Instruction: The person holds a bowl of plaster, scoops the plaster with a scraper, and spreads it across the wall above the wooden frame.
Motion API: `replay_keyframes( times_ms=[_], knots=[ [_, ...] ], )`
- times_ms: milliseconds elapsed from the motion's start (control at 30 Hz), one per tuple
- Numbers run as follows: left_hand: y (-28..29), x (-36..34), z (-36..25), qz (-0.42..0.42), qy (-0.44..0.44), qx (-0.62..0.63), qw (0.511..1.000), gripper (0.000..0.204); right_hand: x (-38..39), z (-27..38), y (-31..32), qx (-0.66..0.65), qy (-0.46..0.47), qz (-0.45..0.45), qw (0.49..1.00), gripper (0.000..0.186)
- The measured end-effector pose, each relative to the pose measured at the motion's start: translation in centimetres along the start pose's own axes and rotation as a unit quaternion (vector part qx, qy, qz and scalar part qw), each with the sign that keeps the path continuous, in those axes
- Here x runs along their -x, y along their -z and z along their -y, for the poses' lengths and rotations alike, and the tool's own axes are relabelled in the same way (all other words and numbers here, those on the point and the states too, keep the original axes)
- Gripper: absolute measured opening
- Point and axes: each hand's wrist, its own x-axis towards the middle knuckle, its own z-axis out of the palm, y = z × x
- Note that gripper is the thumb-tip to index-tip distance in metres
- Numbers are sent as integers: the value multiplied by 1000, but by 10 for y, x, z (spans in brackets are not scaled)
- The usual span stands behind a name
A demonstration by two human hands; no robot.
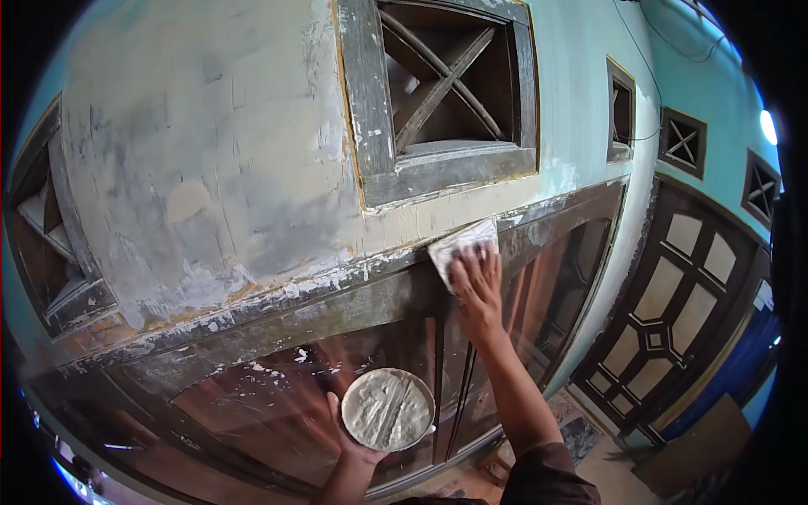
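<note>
My left hand (pixel 357 448) holds up a shallow round bowl (pixel 346 423) from below, its fingers wrapped round the side and underside. Whitish putty (pixel 387 408) fills the bowl, its surface grooved with streaks. My right hand (pixel 478 290) is raised and closed on a flat, whitish, four-cornered putty spreader (pixel 443 247). The spreader lies against the strip where the wall (pixel 278 160) meets the dark wooden door frame (pixel 370 307). Fingers cover its lower part. White smears and spots mark the frame beneath the wall edge.
Above my right hand is a wooden vent window (pixel 526 101) with crossed bars; another vent (pixel 80 303) is at the far left. Glass door panels (pixel 278 379) stand close behind the bowl. To the right are a panelled door (pixel 652 316) and a brown board (pixel 694 450).
</note>
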Motion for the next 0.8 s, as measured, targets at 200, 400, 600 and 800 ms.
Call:
replay_keyframes(
  times_ms=[200, 400, 600, 800],
  knots=[
    [4, -4, -5, -8, 1, 0, 1000, 90, -47, 0, 4, 29, -13, -63, 997, 59],
    [-1, -4, -5, -15, -5, -5, 1000, 90, -7, 8, -8, 11, -8, 46, 999, 70],
    [1, 1, -8, -36, -18, 1, 999, 85, 39, 62, 48, -110, -189, -34, 975, 53],
    [3, 8, -5, -38, 8, 9, 999, 86, 57, 92, 93, -593, -565, -121, 561, 28]
  ],
)
